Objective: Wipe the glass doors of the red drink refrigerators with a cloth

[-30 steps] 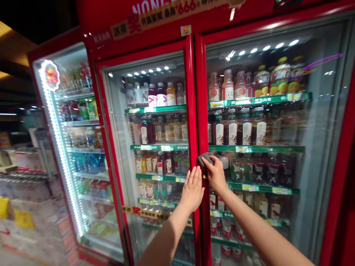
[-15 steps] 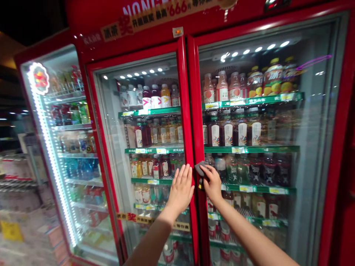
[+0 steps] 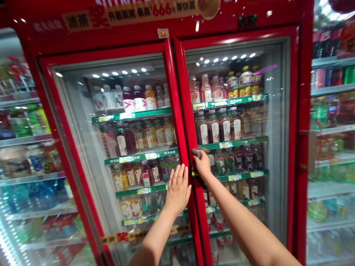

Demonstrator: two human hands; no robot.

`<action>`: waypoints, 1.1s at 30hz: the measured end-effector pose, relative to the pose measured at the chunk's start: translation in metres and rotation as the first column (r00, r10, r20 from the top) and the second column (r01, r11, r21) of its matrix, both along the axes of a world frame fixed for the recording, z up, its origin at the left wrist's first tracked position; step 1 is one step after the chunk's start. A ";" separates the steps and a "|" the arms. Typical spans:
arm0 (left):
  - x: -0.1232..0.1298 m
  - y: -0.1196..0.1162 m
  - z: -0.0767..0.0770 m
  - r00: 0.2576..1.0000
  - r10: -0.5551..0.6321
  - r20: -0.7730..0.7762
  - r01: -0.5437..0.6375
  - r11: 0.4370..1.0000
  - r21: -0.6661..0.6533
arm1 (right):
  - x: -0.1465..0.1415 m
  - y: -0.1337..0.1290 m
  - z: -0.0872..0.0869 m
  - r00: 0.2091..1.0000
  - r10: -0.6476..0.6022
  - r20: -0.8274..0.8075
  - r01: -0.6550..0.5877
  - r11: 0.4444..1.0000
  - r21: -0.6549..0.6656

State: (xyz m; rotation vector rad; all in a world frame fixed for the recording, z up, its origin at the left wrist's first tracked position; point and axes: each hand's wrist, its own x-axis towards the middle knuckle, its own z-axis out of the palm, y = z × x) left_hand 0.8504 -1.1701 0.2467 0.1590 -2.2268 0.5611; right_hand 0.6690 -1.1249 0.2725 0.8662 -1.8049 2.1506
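Note:
My left hand lies flat, fingers stretched out and nearly together, against the left glass door beside its red inner frame. My right hand is closed on a small dark grey cloth, pressed to the red frame of the right door. Most of the cloth is hidden behind the fingers, so its full shape does not show. A black strap-like piece with a yellow part hangs just below the right hand. Both doors of the red drinks fridge are closed.
Behind the glass, several shelves hold bottled drinks, with iced tea bottles at upper right. A printed strip crosses the left door low down. More drink shelves stand at left and right.
The view has turned to the right, bringing the right-hand shelves in. My right hand and the cloth have moved a little up along the door frame. The left hand keeps to the left door.

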 end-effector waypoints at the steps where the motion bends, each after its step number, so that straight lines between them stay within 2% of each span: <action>1: 0.002 0.000 0.001 1.000 -0.016 0.007 0.016 1.000 0.009 | 0.000 0.000 0.002 1.000 0.004 0.012 -0.004 1.000 0.002; 5: 0.007 -0.001 0.005 0.996 -0.086 0.025 0.085 0.996 0.036 | 0.007 0.006 0.011 0.999 0.033 0.036 -0.033 0.999 -0.015; 8: 0.005 -0.001 0.007 0.989 -0.148 0.019 0.147 0.989 0.030 | 0.022 0.021 0.013 0.998 0.051 0.023 -0.050 0.997 -0.060; 11: 0.000 0.006 0.009 0.972 -0.236 0.008 0.236 0.972 0.017 | 0.041 0.052 0.010 0.997 0.074 0.001 -0.073 0.993 -0.091; 14: -0.005 0.025 0.012 0.929 -0.370 -0.006 0.369 0.929 -0.015 | 0.062 0.100 0.009 0.995 0.098 0.016 -0.095 0.990 -0.101; 17: -0.013 0.051 0.019 0.849 -0.526 -0.049 0.522 0.850 -0.072 | 0.086 0.159 0.012 0.975 0.190 0.116 -0.171 0.973 -0.154; 20: -0.024 0.083 0.027 0.717 -0.696 -0.046 0.679 0.711 -0.180 | 0.108 0.220 0.020 0.962 0.198 0.188 -0.154 0.962 -0.224; 22: -0.031 0.108 0.033 0.637 -0.771 0.003 0.746 0.615 -0.256 | 0.119 0.258 0.026 0.977 0.125 0.173 -0.083 0.970 -0.228; 24: -0.037 0.138 0.039 0.580 -0.813 0.045 0.782 0.541 -0.309 | 0.127 0.294 0.033 0.991 0.028 0.131 0.001 0.977 -0.214; 27: -0.043 0.186 0.045 0.483 -0.874 0.052 0.823 0.433 -0.368 | 0.136 0.342 0.049 0.978 -0.197 0.070 0.208 0.954 -0.217; 28: -0.045 0.202 0.046 0.443 -0.896 0.038 0.834 0.396 -0.385 | 0.140 0.357 0.056 0.950 -0.309 0.039 0.309 0.922 -0.233; 29: -0.047 0.217 0.047 0.405 -0.914 0.023 0.841 0.363 -0.401 | 0.145 0.370 0.064 0.897 -0.443 -0.008 0.425 0.866 -0.265; 30: -0.049 0.232 0.048 0.369 -0.929 0.009 0.847 0.332 -0.415 | 0.149 0.382 0.074 0.804 -0.590 -0.072 0.543 0.779 -0.314; 31: -0.052 0.244 0.049 0.337 -0.941 0.004 0.851 0.303 -0.429 | 0.154 0.393 0.083 0.670 -0.726 -0.154 0.644 0.672 -0.367; 32: -0.055 0.256 0.050 0.311 -0.950 0.012 0.854 0.274 -0.441 | 0.158 0.402 0.093 0.503 -0.827 -0.252 0.716 0.562 -0.414; 33: -0.059 0.265 0.050 0.293 -0.956 0.031 0.858 0.248 -0.451 | 0.162 0.409 0.101 0.326 -0.872 -0.365 0.764 0.471 -0.442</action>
